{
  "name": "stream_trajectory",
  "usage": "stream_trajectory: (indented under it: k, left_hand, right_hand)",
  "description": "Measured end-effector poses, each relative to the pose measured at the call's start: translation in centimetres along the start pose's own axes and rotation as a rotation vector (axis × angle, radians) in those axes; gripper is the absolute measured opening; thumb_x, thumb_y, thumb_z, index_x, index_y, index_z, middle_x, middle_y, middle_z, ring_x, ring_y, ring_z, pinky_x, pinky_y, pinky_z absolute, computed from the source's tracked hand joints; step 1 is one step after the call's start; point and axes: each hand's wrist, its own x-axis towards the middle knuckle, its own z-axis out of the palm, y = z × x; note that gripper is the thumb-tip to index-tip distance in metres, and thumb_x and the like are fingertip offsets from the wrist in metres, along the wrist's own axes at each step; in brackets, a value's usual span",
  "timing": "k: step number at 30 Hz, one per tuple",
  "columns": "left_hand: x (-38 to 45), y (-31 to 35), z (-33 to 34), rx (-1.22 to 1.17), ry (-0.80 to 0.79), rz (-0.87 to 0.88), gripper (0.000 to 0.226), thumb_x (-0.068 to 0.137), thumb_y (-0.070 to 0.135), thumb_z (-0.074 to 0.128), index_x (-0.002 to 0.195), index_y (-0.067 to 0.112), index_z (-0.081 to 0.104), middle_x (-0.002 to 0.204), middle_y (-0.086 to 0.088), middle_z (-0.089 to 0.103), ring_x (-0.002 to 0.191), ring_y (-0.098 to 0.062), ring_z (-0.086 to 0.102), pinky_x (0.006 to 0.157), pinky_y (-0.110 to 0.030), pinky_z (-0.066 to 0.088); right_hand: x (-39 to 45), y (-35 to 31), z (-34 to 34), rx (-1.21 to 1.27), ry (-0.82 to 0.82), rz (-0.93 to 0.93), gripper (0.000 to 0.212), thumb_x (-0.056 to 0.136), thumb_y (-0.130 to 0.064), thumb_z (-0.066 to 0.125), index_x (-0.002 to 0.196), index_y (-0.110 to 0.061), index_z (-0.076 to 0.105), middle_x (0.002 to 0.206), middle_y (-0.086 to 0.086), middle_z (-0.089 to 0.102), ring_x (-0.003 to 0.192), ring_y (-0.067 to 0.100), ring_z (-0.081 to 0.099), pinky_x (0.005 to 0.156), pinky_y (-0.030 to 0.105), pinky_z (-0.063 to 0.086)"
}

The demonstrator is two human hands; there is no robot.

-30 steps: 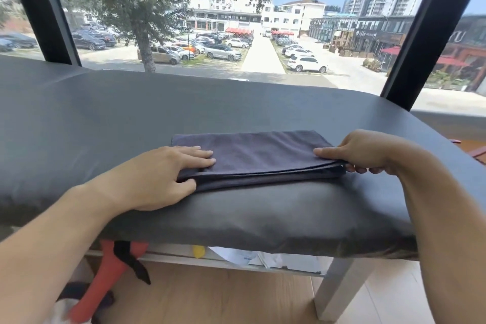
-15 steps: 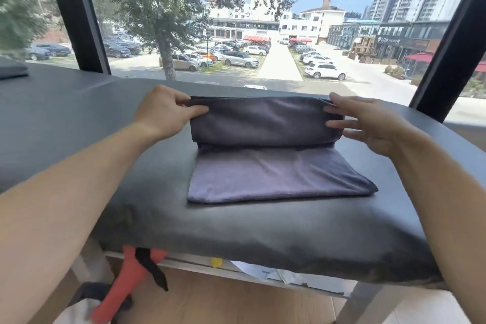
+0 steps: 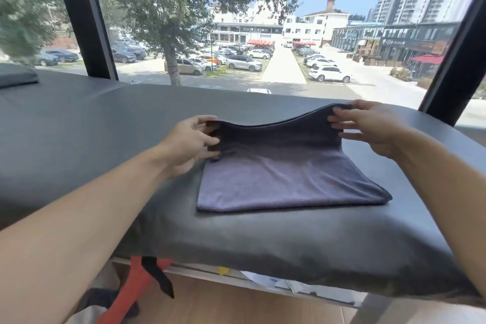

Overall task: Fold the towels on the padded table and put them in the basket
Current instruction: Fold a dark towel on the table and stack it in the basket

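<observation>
Grey-purple towel (image 3: 284, 176) lies mid-frame on the padded table (image 3: 79, 139), long axis running left-right, near hem toward the camera; left hand (image 3: 188, 143) and right hand (image 3: 368, 126) each pinch a raised far corner.

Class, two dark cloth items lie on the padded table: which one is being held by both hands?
The purple-grey towel in the middle, its far edge pinched by the left hand and right hand. The dark folded item at far left lies untouched.

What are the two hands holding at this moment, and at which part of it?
Both hold the grey towel by its raised far edge: the left hand pinches the left corner, the right hand the right corner. Its near part lies on the padded table.
</observation>
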Motion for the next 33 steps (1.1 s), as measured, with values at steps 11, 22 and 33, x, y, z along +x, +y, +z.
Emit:
stream_trajectory:
  k: [11, 22, 33]
  left_hand:
    - [2.2, 0.0, -0.1, 0.870, 0.008, 0.242, 0.075, 0.075, -0.006, 0.076, 0.140, 0.022, 0.051, 0.124, -0.002, 0.061, 0.115, -0.016, 0.060, 0.092, -0.031, 0.054]
    - [5.2, -1.0, -2.6, 0.517, -0.056, 0.088, 0.070, 0.081, -0.003, 0.079, 0.143, 0.018, 0.053, 0.135, -0.003, 0.062, 0.112, -0.013, 0.062, 0.087, -0.020, 0.049]
    - [5.4, -1.8, -1.5, 0.861, 0.321, 0.318, 0.058, 0.091, 0.007, 0.062, 0.145, 0.026, 0.052, 0.145, 0.002, 0.058, 0.121, -0.016, 0.059, 0.097, -0.023, 0.040]
  right_hand:
    - [2.6, -0.1, 0.4, -0.062, 0.005, 0.015, 0.043, 0.096, -0.033, 0.067, 0.131, -0.010, 0.059, 0.106, 0.009, 0.076, 0.097, 0.023, 0.072, 0.081, 0.036, 0.059]
    - [6.8, 2.6, 1.4, -0.003, -0.071, 0.199, 0.048, 0.103, -0.027, 0.055, 0.147, -0.013, 0.044, 0.112, 0.005, 0.074, 0.097, 0.024, 0.073, 0.076, 0.035, 0.057]
    - [6.3, 5.8, 3.4, -0.456, -0.019, -0.236, 0.044, 0.097, -0.018, 0.065, 0.140, -0.020, 0.058, 0.129, 0.002, 0.065, 0.112, 0.021, 0.064, 0.093, 0.035, 0.051]
